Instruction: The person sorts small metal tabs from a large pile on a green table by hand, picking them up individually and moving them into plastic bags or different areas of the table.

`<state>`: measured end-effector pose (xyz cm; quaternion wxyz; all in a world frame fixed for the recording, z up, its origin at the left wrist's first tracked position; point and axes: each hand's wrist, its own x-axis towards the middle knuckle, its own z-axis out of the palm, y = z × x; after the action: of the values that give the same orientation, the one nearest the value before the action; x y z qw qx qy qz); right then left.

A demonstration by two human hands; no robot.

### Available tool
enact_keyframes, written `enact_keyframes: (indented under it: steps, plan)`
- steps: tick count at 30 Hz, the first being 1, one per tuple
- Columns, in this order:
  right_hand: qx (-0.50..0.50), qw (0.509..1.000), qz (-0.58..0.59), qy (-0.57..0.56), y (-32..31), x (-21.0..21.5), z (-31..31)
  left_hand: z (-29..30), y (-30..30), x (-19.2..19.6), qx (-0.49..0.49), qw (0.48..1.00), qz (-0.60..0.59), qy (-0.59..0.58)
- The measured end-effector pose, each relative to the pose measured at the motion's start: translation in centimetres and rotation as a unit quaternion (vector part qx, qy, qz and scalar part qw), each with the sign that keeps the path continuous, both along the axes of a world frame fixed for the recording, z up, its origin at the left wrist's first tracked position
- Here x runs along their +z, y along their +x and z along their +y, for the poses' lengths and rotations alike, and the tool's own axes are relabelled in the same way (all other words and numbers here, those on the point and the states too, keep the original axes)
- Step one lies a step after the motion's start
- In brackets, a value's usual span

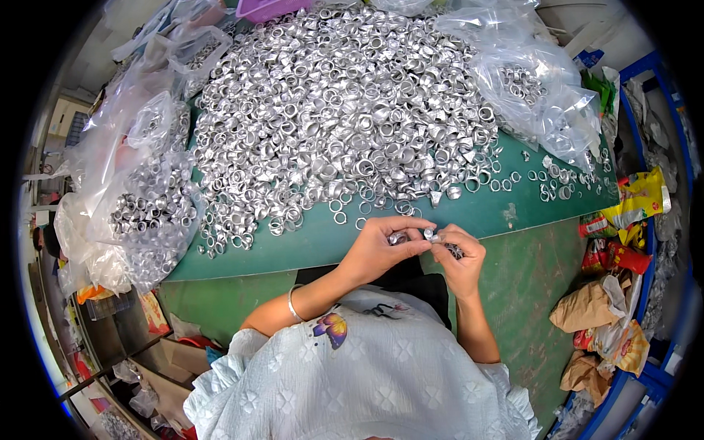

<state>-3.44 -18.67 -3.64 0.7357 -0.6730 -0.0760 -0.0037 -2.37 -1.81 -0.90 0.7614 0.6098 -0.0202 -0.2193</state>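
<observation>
Just off the front edge of the green table (315,253), my two hands meet at the fingertips. Several silver-coloured metal rings sit in the curled fingers of my left hand (385,248), and its thumb and forefinger pinch toward a small shiny ring (429,234). Opposite it, my right hand (460,258) touches that ring with thumb and forefinger. More rings (454,251) show in its palm, partly hidden by the fingers. Beyond my hands a large heap of silver rings (345,110) covers much of the table, with some loose rings (339,218) along its near side.
Clear plastic bags of rings stand at the left (150,213) and at the right (539,95). A purple basket (271,9) is at the back. On the right, blue shelving (649,293) holds paper bags (587,304) and colourful packets. A cardboard box (165,374) stands at lower left.
</observation>
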Motion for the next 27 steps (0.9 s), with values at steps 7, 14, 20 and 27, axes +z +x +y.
enact_keyframes:
  steps: [7, 14, 20, 27]
  plan:
    - [0.0, 0.999, -0.019, -0.036, 0.0, 0.5, 0.4, 0.6, 0.0, 0.5, -0.015, 0.999, 0.003, 0.028]
    - [-0.025, 0.996, 0.055, 0.064, -0.4, -0.3, 0.9, 0.6, -0.4, 0.6, 0.018, 0.997, -0.063, 0.046]
    - [0.061, 0.963, 0.178, 0.192, -0.2, 0.1, 1.2, 0.4, -0.5, 0.5, 0.015, 0.991, -0.116, 0.07]
    - [0.056, 0.887, 0.273, 0.368, 0.7, -0.8, 0.1, 0.7, -1.0, -0.2, 0.052, 0.996, -0.039, 0.064]
